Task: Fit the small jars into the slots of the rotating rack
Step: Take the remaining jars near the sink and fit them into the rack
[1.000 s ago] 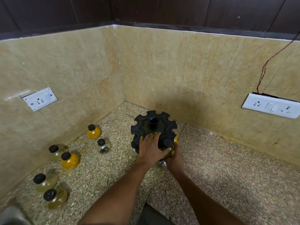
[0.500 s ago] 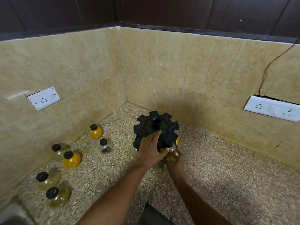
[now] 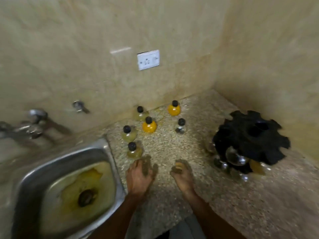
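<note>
Both your hands are empty: your left grip (image 3: 140, 173) hangs loosely spread, your right grip (image 3: 182, 175) loosely curled, though blur hides detail. You are between jars. The nearest loose jar (image 3: 133, 150) stands on the tabletop (image 3: 172, 145) just beyond your left fingers; the rack (image 3: 250, 137), with some jars already seated, stands well off to your right. Next, pinch that jar's neck and carry it to a free slot.

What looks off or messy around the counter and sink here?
The sink holds a yellow stain or puddle around its drain. The six loose jars stand upright with caps on, and nothing looks spilled on the counter. The rack looks tilted, though motion blur makes that uncertain.
</note>
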